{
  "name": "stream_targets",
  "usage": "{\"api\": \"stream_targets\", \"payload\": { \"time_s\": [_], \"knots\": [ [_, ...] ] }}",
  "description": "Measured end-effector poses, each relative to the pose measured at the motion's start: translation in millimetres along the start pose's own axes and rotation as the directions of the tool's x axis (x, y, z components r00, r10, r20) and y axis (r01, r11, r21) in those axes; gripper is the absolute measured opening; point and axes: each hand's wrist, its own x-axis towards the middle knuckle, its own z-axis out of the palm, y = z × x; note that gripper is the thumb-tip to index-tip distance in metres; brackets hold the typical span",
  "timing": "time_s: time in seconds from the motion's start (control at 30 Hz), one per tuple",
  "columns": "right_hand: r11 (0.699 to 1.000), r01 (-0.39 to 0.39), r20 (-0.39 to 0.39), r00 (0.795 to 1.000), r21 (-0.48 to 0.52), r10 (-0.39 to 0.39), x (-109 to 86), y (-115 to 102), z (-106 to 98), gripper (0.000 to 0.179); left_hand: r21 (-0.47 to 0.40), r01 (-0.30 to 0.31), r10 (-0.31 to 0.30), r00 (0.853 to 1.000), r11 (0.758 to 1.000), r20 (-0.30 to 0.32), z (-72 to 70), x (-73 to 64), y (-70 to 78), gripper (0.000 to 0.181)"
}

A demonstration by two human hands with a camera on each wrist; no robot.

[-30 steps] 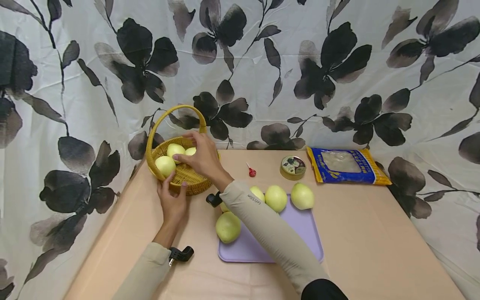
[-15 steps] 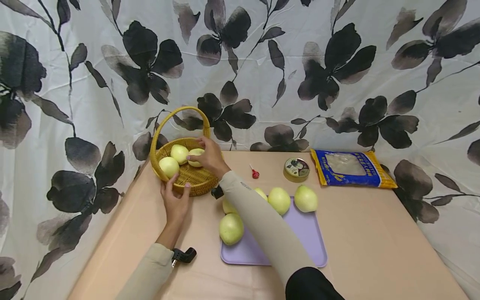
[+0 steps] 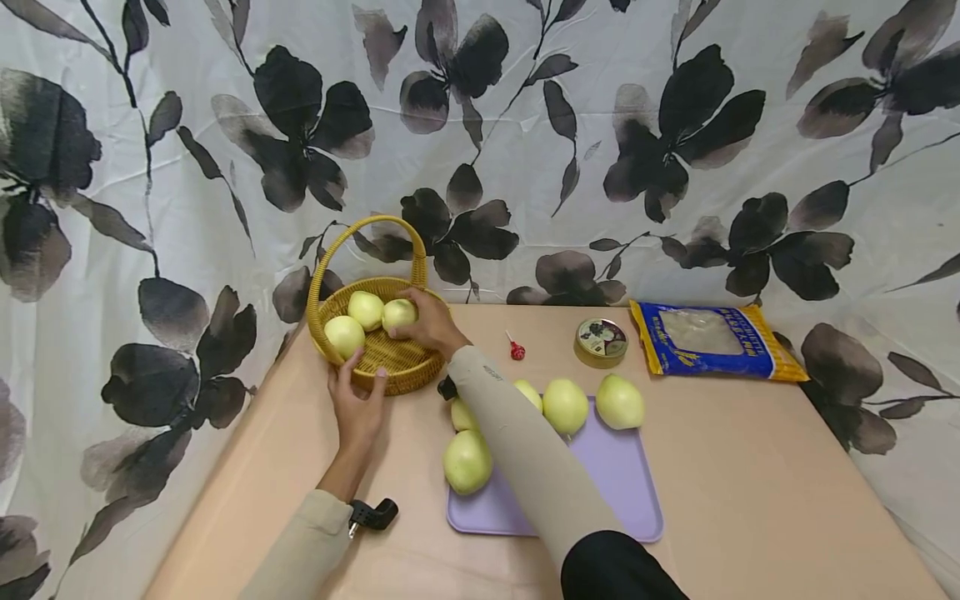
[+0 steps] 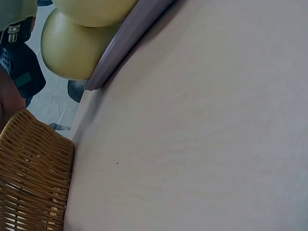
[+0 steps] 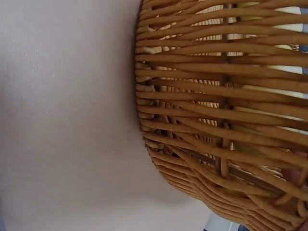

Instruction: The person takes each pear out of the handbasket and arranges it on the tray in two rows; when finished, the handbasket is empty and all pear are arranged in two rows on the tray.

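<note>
A yellow-brown wicker basket (image 3: 408, 375) with a tall hooped handle stands at the back left of the table in the head view. Three pale green round fruits lie in it: a left one (image 3: 344, 337), a back one (image 3: 366, 310) and a right one (image 3: 399, 314). My right hand (image 3: 431, 323) reaches into the basket and holds the right fruit from its right side, thumb at the near side. At the near left rim, my left hand (image 3: 358, 408) holds the basket, index and thumb tips at the edge. The basket's woven wall (image 5: 221, 96) fills much of the right wrist view.
A purple tray (image 3: 615, 467) bears several more pale green fruits (image 3: 468, 462), partly behind my right sleeve (image 3: 525, 425). Behind it are a red lollipop (image 3: 516, 348), a round tin (image 3: 601, 342) and a blue-and-yellow packet (image 3: 712, 340). A floral curtain (image 3: 570, 183) hangs behind the table.
My right hand has gone from over the middle of the basket to the right fruit's right side, uncovering more of the fruits. My left hand stays at the rim. The head view has shifted slightly.
</note>
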Motion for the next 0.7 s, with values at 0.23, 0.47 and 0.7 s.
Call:
{"api": "stream_targets", "payload": {
  "time_s": [0.23, 0.47, 0.7],
  "knots": [
    [0.999, 0.01, -0.025, 1.0, -0.049, -0.012, -0.7, 2, 1, 0.063, -0.02, -0.006, 0.005, 1.0, 1.0, -0.007, 1.6, 0.4, -0.1, 0.055],
    [0.985, 0.076, 0.019, 0.997, -0.156, -0.074, -1.9, -1, 5, 0.062, -0.042, 0.015, -0.015, 1.0, 0.999, 0.0, 1.6, 0.0, 0.8, 0.054],
    [0.966, 0.088, 0.105, 0.992, -0.245, -0.064, -2.6, -1, 13, 0.054, -0.035, 0.016, -0.016, 1.0, 0.999, 0.003, 0.8, -0.4, -0.7, 0.055]
  ]
}}
